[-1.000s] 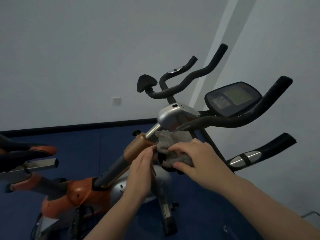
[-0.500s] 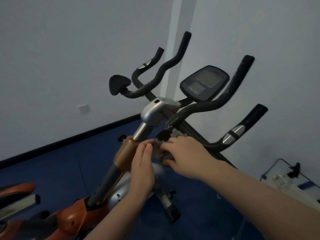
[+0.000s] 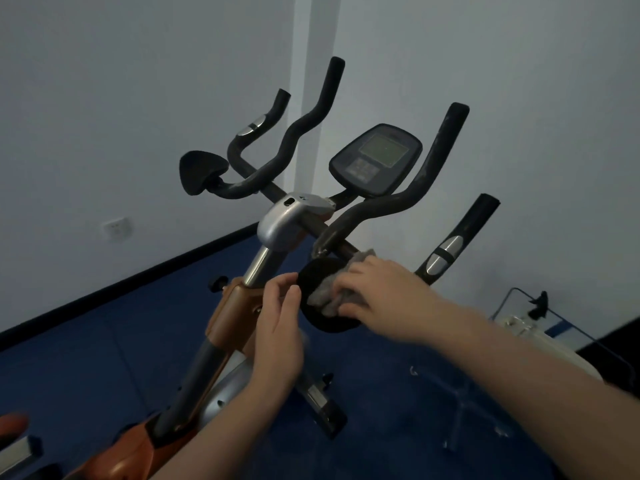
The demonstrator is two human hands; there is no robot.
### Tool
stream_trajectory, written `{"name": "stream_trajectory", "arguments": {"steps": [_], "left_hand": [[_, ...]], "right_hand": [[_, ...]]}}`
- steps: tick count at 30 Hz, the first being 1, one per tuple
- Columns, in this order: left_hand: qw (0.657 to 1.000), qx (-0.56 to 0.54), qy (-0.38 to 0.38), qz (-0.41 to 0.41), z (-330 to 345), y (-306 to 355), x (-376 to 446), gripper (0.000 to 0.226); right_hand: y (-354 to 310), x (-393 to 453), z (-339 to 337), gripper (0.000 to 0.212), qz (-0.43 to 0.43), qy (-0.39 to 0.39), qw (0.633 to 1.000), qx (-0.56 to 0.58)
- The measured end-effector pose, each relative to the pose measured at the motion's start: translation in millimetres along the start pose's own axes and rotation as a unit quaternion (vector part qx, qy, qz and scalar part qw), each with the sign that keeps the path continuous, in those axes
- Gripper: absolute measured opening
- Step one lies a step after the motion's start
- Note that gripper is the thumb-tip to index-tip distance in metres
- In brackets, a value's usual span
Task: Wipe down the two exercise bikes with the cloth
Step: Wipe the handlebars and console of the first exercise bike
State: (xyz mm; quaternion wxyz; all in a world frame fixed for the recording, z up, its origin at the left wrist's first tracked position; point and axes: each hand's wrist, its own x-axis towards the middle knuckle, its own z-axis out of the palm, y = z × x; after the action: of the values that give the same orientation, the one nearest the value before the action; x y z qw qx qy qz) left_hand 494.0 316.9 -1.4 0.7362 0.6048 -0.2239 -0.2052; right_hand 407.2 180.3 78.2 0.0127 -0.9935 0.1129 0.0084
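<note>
An orange and silver exercise bike with black handlebars and a dark console fills the centre. My right hand presses a crumpled grey cloth onto a black oval arm pad at the near end of the handlebar. My left hand rests against the pad's left edge and the orange stem collar, fingers held together around the edge. A second matching arm pad sits at the far left of the bars.
Part of an orange seat and a metal rail shows at the bottom left. A white machine with a wire frame stands at the right. Blue floor lies all around, with grey walls and a wall socket behind.
The view has swung right and nearer, bringing the white machine into sight. My right hand has slid the cloth down onto the black arm pad, which now shows more fully.
</note>
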Motion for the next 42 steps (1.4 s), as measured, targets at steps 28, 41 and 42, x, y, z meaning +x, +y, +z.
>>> {"name": "stream_trajectory", "arguments": {"steps": [28,41,42], "left_hand": [[0.944,0.209,0.251,0.032,70.6,-8.5,26.0,0.031],[0.92,0.225,0.319,-0.035,72.7,-14.9,26.3,0.046],[0.92,0.236,0.312,-0.028,72.3,-14.2,26.6,0.044]], "right_hand": [[65.5,63.1,-46.0,0.028,-0.128,0.182,0.92,0.321],[83.8,115.8,-28.3,0.023,-0.435,-0.031,0.9,0.026],[90.7,116.7,-32.8,0.025,-0.434,-0.028,0.9,0.009]]}}
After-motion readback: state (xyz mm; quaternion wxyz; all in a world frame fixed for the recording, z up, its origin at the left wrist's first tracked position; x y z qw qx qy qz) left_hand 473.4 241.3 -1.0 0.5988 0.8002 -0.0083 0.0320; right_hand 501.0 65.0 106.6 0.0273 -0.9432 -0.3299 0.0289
